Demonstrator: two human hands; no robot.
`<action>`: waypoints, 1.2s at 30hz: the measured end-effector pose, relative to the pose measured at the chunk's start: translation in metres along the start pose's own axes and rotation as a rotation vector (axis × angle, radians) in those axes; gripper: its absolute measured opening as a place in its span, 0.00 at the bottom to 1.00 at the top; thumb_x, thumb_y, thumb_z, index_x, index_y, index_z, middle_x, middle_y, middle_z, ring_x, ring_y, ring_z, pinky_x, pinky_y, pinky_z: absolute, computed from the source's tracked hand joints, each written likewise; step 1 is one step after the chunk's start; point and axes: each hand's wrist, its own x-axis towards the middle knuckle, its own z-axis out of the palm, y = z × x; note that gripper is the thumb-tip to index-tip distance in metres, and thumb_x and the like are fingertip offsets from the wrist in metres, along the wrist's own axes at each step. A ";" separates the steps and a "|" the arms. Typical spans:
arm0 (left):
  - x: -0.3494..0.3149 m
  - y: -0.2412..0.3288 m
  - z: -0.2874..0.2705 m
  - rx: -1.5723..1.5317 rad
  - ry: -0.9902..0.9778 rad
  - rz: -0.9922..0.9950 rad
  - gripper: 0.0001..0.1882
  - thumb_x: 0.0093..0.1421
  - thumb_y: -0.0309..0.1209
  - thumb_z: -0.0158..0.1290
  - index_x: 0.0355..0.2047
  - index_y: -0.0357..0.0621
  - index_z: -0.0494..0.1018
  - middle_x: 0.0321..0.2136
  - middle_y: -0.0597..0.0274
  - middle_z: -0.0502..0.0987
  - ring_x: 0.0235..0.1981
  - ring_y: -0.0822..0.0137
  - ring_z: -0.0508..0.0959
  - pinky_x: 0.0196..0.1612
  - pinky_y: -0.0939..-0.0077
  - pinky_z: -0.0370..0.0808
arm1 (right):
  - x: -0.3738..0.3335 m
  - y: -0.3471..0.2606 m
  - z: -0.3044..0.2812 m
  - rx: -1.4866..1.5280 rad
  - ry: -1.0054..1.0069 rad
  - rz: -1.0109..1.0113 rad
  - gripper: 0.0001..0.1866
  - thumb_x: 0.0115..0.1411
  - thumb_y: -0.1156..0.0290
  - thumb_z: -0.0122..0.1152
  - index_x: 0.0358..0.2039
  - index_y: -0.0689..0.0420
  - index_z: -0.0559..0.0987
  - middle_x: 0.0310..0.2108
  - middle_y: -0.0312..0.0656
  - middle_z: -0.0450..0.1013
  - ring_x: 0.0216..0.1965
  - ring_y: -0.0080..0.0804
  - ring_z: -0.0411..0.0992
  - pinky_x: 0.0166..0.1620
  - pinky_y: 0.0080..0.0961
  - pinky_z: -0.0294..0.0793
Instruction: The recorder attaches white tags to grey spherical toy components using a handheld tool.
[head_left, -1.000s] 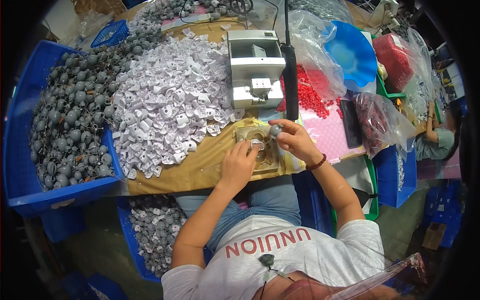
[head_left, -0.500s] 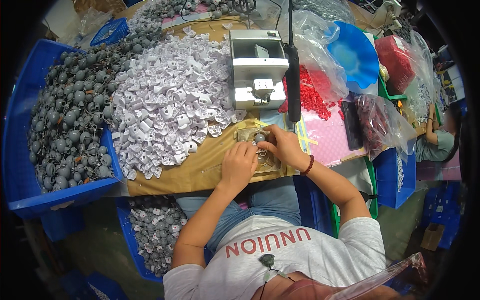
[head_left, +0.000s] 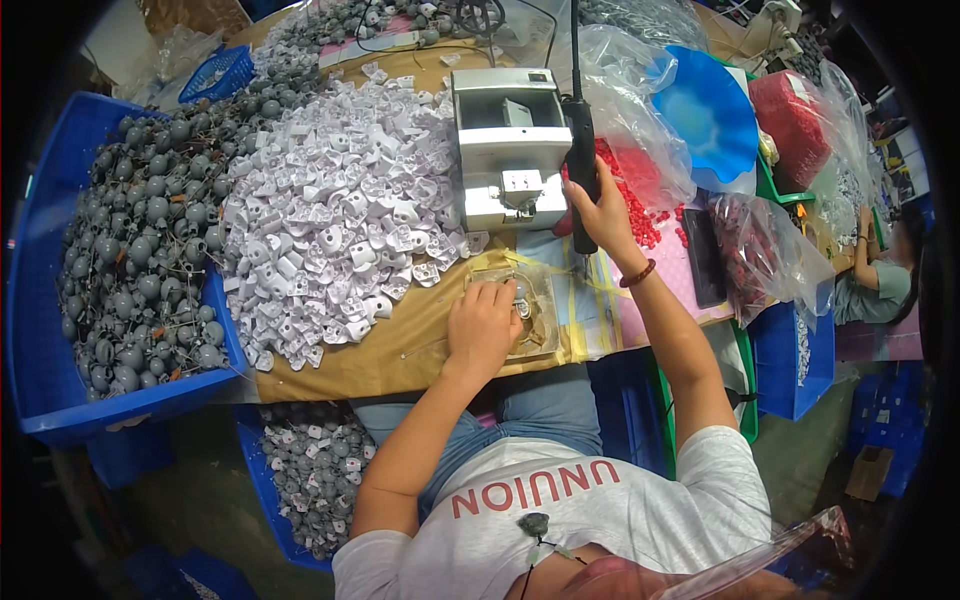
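My left hand (head_left: 484, 328) rests on a clear, flat holding block (head_left: 538, 335) at the table's front edge. Its fingers are bent over a small part with a rounded grey end (head_left: 521, 290), pressing it there; the fingertips partly hide it. A black electric screwdriver (head_left: 582, 150) hangs upright from above, right of a silver machine (head_left: 510, 150). Around its lower handle my right hand (head_left: 606, 222) is closing, thumb across the front and fingers along the right side.
White plastic housings (head_left: 340, 210) are heaped left of the machine. Further left, a blue crate (head_left: 130, 405) holds grey round parts with wires. Red small parts (head_left: 640, 215), a dark phone (head_left: 704, 255) and a blue scalloped bowl (head_left: 705, 115) lie right. Another person (head_left: 875, 285) sits far right.
My right hand has left the grey part at the block and moved up and right to the hanging screwdriver. My left hand stays at the block.
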 end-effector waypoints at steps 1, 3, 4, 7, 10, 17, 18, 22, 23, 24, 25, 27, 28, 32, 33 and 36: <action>0.000 0.000 0.000 -0.004 0.007 -0.002 0.21 0.49 0.28 0.61 0.45 0.43 0.77 0.36 0.60 0.77 0.43 0.56 0.76 0.44 0.61 0.74 | 0.004 -0.001 -0.005 0.118 -0.083 0.141 0.31 0.57 0.69 0.71 0.59 0.63 0.70 0.47 0.48 0.75 0.43 0.32 0.76 0.44 0.28 0.76; -0.001 -0.001 0.002 -0.017 0.027 -0.012 0.20 0.49 0.28 0.61 0.44 0.43 0.77 0.36 0.59 0.77 0.42 0.56 0.76 0.44 0.61 0.74 | 0.002 -0.016 -0.008 0.219 -0.054 0.169 0.33 0.56 0.68 0.73 0.59 0.64 0.69 0.47 0.48 0.76 0.46 0.31 0.76 0.48 0.27 0.75; 0.000 -0.002 0.002 -0.024 0.035 -0.015 0.20 0.49 0.28 0.61 0.44 0.43 0.77 0.36 0.59 0.77 0.42 0.56 0.76 0.44 0.61 0.74 | -0.002 -0.024 -0.008 0.293 0.097 0.025 0.30 0.56 0.72 0.73 0.57 0.63 0.71 0.44 0.45 0.76 0.43 0.30 0.77 0.48 0.27 0.75; -0.003 -0.003 0.004 -0.048 0.023 -0.048 0.19 0.49 0.28 0.61 0.44 0.43 0.77 0.36 0.59 0.77 0.42 0.55 0.76 0.44 0.60 0.75 | 0.006 -0.098 -0.022 0.642 0.249 -0.206 0.24 0.57 0.81 0.67 0.54 0.62 0.71 0.40 0.41 0.75 0.39 0.28 0.76 0.46 0.25 0.76; -0.002 -0.002 -0.001 -0.051 0.014 -0.047 0.20 0.49 0.28 0.61 0.44 0.43 0.77 0.37 0.59 0.78 0.42 0.56 0.76 0.43 0.61 0.75 | 0.028 -0.131 -0.034 1.002 -0.072 -0.098 0.33 0.57 0.88 0.63 0.62 0.60 0.64 0.31 0.37 0.73 0.29 0.24 0.74 0.36 0.24 0.77; -0.004 -0.003 0.006 -0.029 0.059 -0.024 0.20 0.49 0.29 0.61 0.45 0.44 0.77 0.37 0.62 0.78 0.43 0.59 0.76 0.43 0.63 0.75 | 0.066 -0.131 0.015 0.692 -0.053 -0.201 0.09 0.60 0.83 0.65 0.37 0.61 0.73 0.28 0.36 0.75 0.27 0.23 0.75 0.32 0.20 0.76; -0.003 -0.003 0.006 -0.020 0.069 -0.022 0.20 0.49 0.29 0.61 0.45 0.44 0.77 0.37 0.62 0.78 0.43 0.59 0.76 0.43 0.63 0.76 | 0.069 -0.136 0.018 0.737 -0.080 -0.193 0.11 0.60 0.82 0.65 0.39 0.61 0.72 0.29 0.36 0.75 0.27 0.23 0.76 0.32 0.21 0.76; -0.004 -0.003 0.004 -0.040 0.046 -0.023 0.20 0.49 0.30 0.62 0.45 0.44 0.77 0.37 0.62 0.78 0.44 0.59 0.76 0.43 0.62 0.76 | 0.068 -0.129 0.040 0.713 -0.119 -0.086 0.20 0.56 0.78 0.69 0.46 0.59 0.70 0.28 0.33 0.73 0.26 0.18 0.73 0.29 0.19 0.74; -0.004 -0.004 0.003 -0.041 0.048 -0.024 0.21 0.49 0.30 0.62 0.45 0.44 0.77 0.37 0.62 0.78 0.44 0.59 0.76 0.43 0.62 0.76 | 0.068 -0.128 0.043 0.684 -0.151 -0.023 0.22 0.55 0.78 0.69 0.48 0.60 0.70 0.28 0.33 0.73 0.26 0.19 0.74 0.29 0.19 0.75; -0.004 -0.004 0.003 -0.043 0.050 -0.025 0.20 0.49 0.30 0.62 0.45 0.44 0.77 0.37 0.61 0.78 0.43 0.58 0.76 0.43 0.62 0.76 | 0.063 -0.125 0.043 0.652 -0.184 -0.002 0.22 0.55 0.78 0.69 0.48 0.60 0.70 0.28 0.33 0.73 0.26 0.19 0.74 0.29 0.20 0.75; -0.004 -0.005 0.003 -0.046 0.051 -0.026 0.20 0.49 0.30 0.62 0.45 0.44 0.77 0.36 0.60 0.78 0.43 0.57 0.76 0.43 0.61 0.76 | 0.055 -0.123 0.041 0.620 -0.217 0.019 0.23 0.55 0.78 0.69 0.49 0.60 0.70 0.28 0.34 0.73 0.25 0.20 0.74 0.29 0.20 0.75; -0.004 -0.005 0.005 -0.053 0.050 -0.040 0.20 0.49 0.30 0.61 0.44 0.44 0.77 0.36 0.58 0.78 0.42 0.54 0.76 0.43 0.60 0.77 | 0.033 -0.136 0.028 0.700 -0.307 0.114 0.26 0.54 0.79 0.69 0.53 0.60 0.69 0.29 0.34 0.74 0.27 0.20 0.74 0.31 0.21 0.76; -0.006 -0.005 0.005 -0.054 0.046 -0.054 0.19 0.49 0.30 0.61 0.44 0.43 0.77 0.36 0.57 0.78 0.42 0.53 0.77 0.44 0.60 0.77 | 0.023 -0.142 0.021 0.665 -0.323 0.122 0.28 0.54 0.80 0.69 0.54 0.60 0.68 0.30 0.34 0.74 0.29 0.20 0.75 0.33 0.22 0.76; -0.004 -0.003 0.003 -0.064 0.029 -0.064 0.19 0.49 0.30 0.62 0.44 0.45 0.78 0.36 0.58 0.79 0.42 0.53 0.77 0.42 0.59 0.77 | 0.015 -0.147 0.012 0.756 -0.130 -0.066 0.15 0.56 0.84 0.64 0.43 0.62 0.72 0.28 0.37 0.75 0.27 0.23 0.75 0.32 0.23 0.76; -0.004 -0.003 0.003 -0.069 0.036 -0.060 0.19 0.49 0.31 0.62 0.44 0.45 0.78 0.36 0.58 0.79 0.42 0.53 0.77 0.42 0.58 0.77 | 0.026 -0.145 0.012 0.671 -0.054 -0.117 0.14 0.58 0.84 0.63 0.43 0.63 0.73 0.28 0.37 0.75 0.26 0.23 0.75 0.31 0.22 0.76; -0.004 -0.004 0.002 -0.093 0.026 -0.076 0.19 0.49 0.30 0.62 0.43 0.44 0.78 0.36 0.58 0.78 0.42 0.53 0.77 0.43 0.58 0.77 | 0.057 -0.151 0.014 0.748 -0.049 -0.165 0.10 0.59 0.82 0.64 0.39 0.62 0.74 0.27 0.36 0.75 0.27 0.23 0.76 0.31 0.21 0.76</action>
